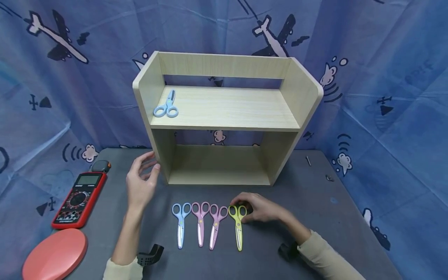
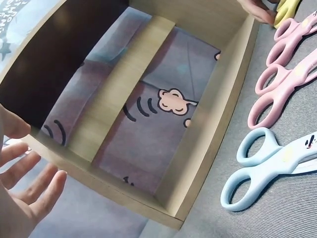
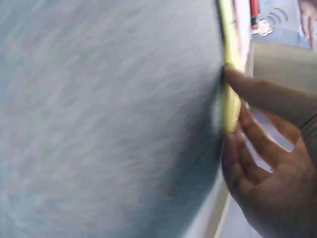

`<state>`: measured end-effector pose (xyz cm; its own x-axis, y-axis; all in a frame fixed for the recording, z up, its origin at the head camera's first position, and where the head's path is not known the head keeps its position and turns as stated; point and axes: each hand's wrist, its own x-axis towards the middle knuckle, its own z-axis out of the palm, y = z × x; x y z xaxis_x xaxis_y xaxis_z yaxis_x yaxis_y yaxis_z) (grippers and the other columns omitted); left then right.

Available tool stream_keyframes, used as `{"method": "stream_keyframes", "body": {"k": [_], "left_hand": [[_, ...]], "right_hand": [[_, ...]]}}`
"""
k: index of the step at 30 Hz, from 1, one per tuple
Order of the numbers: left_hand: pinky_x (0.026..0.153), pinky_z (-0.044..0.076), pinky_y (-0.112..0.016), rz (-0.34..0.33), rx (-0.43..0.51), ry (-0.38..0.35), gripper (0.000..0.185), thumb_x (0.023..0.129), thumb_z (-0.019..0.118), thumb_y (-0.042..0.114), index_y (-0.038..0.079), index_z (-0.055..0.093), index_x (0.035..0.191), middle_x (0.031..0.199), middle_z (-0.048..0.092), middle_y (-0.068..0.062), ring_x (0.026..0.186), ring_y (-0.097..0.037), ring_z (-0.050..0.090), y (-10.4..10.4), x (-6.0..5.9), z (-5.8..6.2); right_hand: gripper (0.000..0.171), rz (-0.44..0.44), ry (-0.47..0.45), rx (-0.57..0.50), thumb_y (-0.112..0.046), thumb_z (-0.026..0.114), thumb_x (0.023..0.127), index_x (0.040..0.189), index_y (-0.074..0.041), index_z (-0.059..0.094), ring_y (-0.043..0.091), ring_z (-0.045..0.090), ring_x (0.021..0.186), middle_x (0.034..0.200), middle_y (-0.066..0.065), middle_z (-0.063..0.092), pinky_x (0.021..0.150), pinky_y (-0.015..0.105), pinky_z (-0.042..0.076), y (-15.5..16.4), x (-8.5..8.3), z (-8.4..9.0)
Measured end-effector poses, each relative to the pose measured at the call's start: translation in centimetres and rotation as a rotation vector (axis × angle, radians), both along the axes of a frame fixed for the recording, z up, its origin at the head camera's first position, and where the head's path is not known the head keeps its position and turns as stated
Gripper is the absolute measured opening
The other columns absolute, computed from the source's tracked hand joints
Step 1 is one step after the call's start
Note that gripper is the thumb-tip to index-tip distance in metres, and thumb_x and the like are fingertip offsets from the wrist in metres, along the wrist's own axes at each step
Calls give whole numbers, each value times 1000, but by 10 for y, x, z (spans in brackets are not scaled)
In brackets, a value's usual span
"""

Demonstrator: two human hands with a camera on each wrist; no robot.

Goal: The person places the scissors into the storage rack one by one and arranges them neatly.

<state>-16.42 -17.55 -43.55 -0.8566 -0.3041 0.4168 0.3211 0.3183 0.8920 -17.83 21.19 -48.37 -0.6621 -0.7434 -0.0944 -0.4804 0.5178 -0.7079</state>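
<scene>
I see four scissors in the near row: light blue scissors point(image 1: 181, 223), two pink scissors point(image 1: 200, 221) point(image 1: 216, 224), yellow scissors point(image 1: 238, 225). The shelf point(image 1: 224, 112) is pale wood, bearing another light blue pair point(image 1: 167, 107). The table point(image 1: 315, 202) is grey; the backdrop point(image 1: 385, 77) is blue with aeroplane and cloud prints; the meter point(image 1: 79, 199) is red and black; the disc point(image 1: 56, 254) is coral.
</scene>
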Motion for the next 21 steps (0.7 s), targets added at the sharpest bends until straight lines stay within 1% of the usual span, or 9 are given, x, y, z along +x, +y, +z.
{"method": "stream_keyframes", "body": {"k": [4,8,11,13,18,21], "left_hand": [[85,53,-3,-1,-1,1,42,103,68,1,1,65,145,144,66,-20,124,-31,69,0,0,1],[85,53,-3,-2,-4,-1,42,103,68,1,1,64,145,145,66,-20,125,-33,69,0,0,0],[85,53,-3,-2,-9,0,42,103,68,1,1,64,145,145,66,-21,126,-35,69,0,0,0],[85,53,-3,-3,-9,3,42,103,68,1,1,64,145,145,66,-21,126,-36,69,0,-1,0],[85,53,-3,-5,-3,8,42,103,68,1,1,65,145,145,66,-21,126,-36,69,0,0,1],[85,53,-3,-7,2,7,42,103,68,1,1,65,145,145,66,-21,126,-35,69,0,0,1]], "right_hand": [[53,-11,13,25,-8,93,85,133,-7,71,13,64,96,115,4,75,78,21,55,4,-5,-7],[62,-15,-11,80,-14,96,82,137,-8,69,7,60,88,102,-3,70,74,19,51,7,-9,-5],[66,22,-37,107,-16,97,81,139,-9,68,6,59,83,98,-5,67,71,18,50,10,-9,0],[63,65,-57,116,-18,97,81,138,-12,70,5,58,81,99,-5,68,69,18,50,13,-9,3],[50,170,-182,138,-23,95,84,130,-21,75,4,55,85,107,-5,69,73,16,45,20,-10,12],[48,228,-300,149,-20,95,85,128,-20,75,3,55,83,106,-5,67,72,15,45,24,-12,17]]}}
